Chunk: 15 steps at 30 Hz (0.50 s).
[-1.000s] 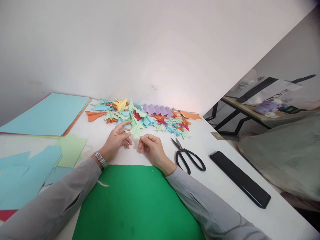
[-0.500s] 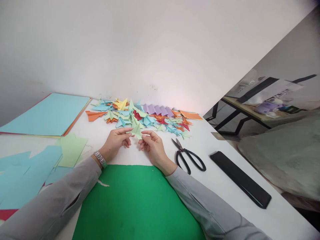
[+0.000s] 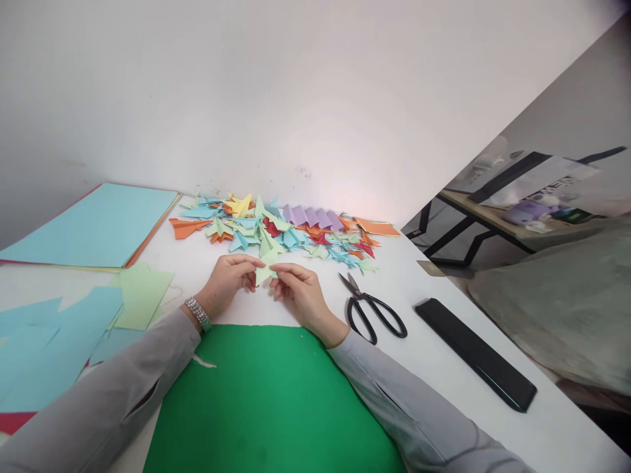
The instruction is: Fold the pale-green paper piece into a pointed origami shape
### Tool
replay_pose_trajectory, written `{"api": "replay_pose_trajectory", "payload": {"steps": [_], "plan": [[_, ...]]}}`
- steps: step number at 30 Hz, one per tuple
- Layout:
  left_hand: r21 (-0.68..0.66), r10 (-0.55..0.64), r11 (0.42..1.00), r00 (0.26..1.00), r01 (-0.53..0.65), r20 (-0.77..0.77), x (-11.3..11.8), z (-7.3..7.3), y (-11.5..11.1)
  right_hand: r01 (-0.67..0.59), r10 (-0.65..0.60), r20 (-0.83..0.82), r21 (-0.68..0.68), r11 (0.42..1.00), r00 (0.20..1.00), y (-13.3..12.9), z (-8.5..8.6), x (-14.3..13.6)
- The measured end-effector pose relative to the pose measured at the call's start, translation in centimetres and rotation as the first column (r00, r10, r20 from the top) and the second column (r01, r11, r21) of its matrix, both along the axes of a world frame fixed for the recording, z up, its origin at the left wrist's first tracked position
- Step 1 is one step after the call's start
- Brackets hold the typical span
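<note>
Between my two hands is a small folded piece of light green paper [image 3: 265,271], held above the white table. My left hand [image 3: 227,279], with a metal watch [image 3: 198,313] at its wrist, pinches the paper's left side between thumb and fingers. From the other side my right hand [image 3: 302,289] pinches it with thumb and forefinger. Just beyond the fingertips lies a heap of folded paper shapes [image 3: 246,225] in blue, green, orange, yellow and red. A green mat [image 3: 276,394] lies below my wrists.
Scissors [image 3: 362,297] with black handles lie right of my right hand, near a long black case [image 3: 476,355]. At left are a stack of coloured sheets [image 3: 93,223], light green pieces [image 3: 142,295] and blue sheets [image 3: 54,348]. Purple pleated paper [image 3: 311,217] rests by the wall.
The light green paper has been turned and lowered slightly toward me, and my fingertips have come closer together on it. Everything else lies as before.
</note>
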State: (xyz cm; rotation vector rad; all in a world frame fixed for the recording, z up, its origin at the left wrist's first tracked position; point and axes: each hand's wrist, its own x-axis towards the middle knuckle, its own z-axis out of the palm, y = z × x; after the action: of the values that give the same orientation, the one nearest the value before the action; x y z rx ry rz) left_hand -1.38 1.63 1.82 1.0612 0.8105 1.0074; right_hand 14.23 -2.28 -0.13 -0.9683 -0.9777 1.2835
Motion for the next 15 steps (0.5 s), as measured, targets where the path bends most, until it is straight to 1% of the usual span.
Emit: {"api": "replay_pose_trajectory", "payload": {"steps": [3, 7, 10, 15], "plan": [[0.047, -0.029, 0.998, 0.998, 0.031, -0.061, 0.02, 0.21, -0.25, 0.0, 0.0, 0.003, 0.009, 1.0, 1.0, -0.07, 0.14, 0.0], [0.11, 0.007, 0.994, 0.984, 0.012, -0.177, 0.24, 0.07, -0.34, 0.047, -0.047, -0.013, 0.021, 0.999, 0.999, 0.04, 0.12, -0.06], [0.119, 0.022, 0.993, 0.984, -0.001, -0.178, 0.32, -0.09, -0.32, 0.051, -0.051, 0.01, -0.006, 0.999, 0.999, 0.16, 0.01, -0.16], [0.125, 0.016, 0.992, 0.985, 0.006, -0.172, 0.26, 0.0, -0.41, 0.002, -0.003, 0.161, 0.009, 1.0, 0.987, -0.02, -0.04, -0.29]]}}
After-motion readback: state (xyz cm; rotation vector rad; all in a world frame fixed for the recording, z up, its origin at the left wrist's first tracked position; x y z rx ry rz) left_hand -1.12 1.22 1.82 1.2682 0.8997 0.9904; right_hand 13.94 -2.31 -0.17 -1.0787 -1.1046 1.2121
